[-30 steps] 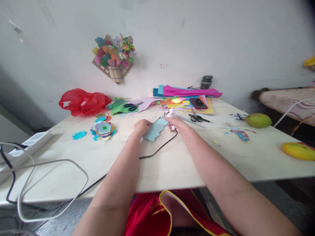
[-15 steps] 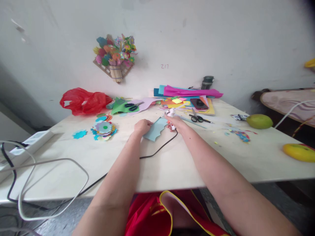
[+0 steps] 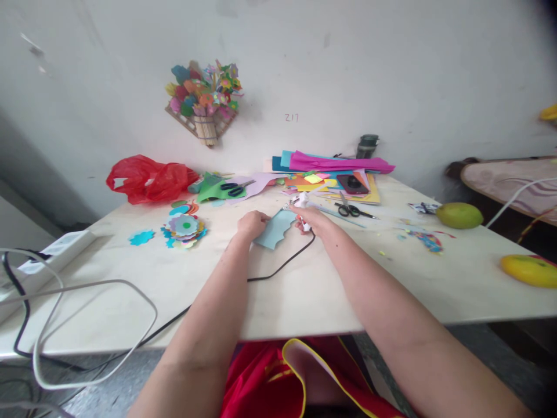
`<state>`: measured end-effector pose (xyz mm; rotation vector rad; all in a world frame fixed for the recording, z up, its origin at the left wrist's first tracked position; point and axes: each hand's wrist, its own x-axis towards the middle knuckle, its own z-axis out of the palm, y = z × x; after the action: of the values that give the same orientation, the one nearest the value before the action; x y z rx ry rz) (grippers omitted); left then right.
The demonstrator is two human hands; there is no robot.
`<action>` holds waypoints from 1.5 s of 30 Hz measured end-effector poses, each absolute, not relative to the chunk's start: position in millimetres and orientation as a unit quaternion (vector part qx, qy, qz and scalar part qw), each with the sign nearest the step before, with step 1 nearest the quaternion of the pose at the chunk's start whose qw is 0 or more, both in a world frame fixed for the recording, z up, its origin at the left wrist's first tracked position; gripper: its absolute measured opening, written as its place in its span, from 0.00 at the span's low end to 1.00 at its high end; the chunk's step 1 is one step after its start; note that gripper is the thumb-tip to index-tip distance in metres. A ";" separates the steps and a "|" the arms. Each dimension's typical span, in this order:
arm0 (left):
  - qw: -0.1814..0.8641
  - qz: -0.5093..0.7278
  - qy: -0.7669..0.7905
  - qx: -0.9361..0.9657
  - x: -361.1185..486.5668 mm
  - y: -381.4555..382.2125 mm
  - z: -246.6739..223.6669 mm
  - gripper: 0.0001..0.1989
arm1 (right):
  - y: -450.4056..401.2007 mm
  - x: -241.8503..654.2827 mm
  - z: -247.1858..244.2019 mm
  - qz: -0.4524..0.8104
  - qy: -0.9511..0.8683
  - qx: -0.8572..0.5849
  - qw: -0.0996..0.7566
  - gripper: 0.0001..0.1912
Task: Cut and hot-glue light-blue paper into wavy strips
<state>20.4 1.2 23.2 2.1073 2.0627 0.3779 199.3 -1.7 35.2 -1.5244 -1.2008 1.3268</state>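
Note:
In the middle of the table lies a pale blue paper piece with a scalloped right edge. My left hand pinches it at its left edge. My right hand is closed around a white glue gun with a black cord trailing from its underside. The gun's nozzle points left, close to the top edge of the paper. Whether the tip touches the paper I cannot tell.
To the left are stacked paper flowers, a red plastic bag and a white power strip. Scissors, a phone and coloured sheets lie behind my right hand. Mangoes sit far right.
Both hands and the paper stay nearly in place. The glue gun in my right hand has tilted slightly, and its back end sits a little lower.

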 end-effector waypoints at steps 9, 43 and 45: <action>0.079 0.129 0.694 0.703 20.7 1.3 23.4 0.16 | -3.2 198.6 34.8 0.522 -0.489 -0.583 0.385 0.18; 0.069 0.126 0.737 0.661 13.8 -2.0 33.8 0.16 | -11.2 193.3 35.6 0.534 -0.522 -0.563 0.353 0.16; 0.077 0.088 0.747 0.655 7.7 -1.2 39.2 0.16 | -11.3 193.3 35.8 0.536 -0.520 -0.568 0.346 0.17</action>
<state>7.7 -1.2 39.2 1.9621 2.2369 0.2635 193.3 -11.3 35.8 -1.4734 -1.3487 1.3921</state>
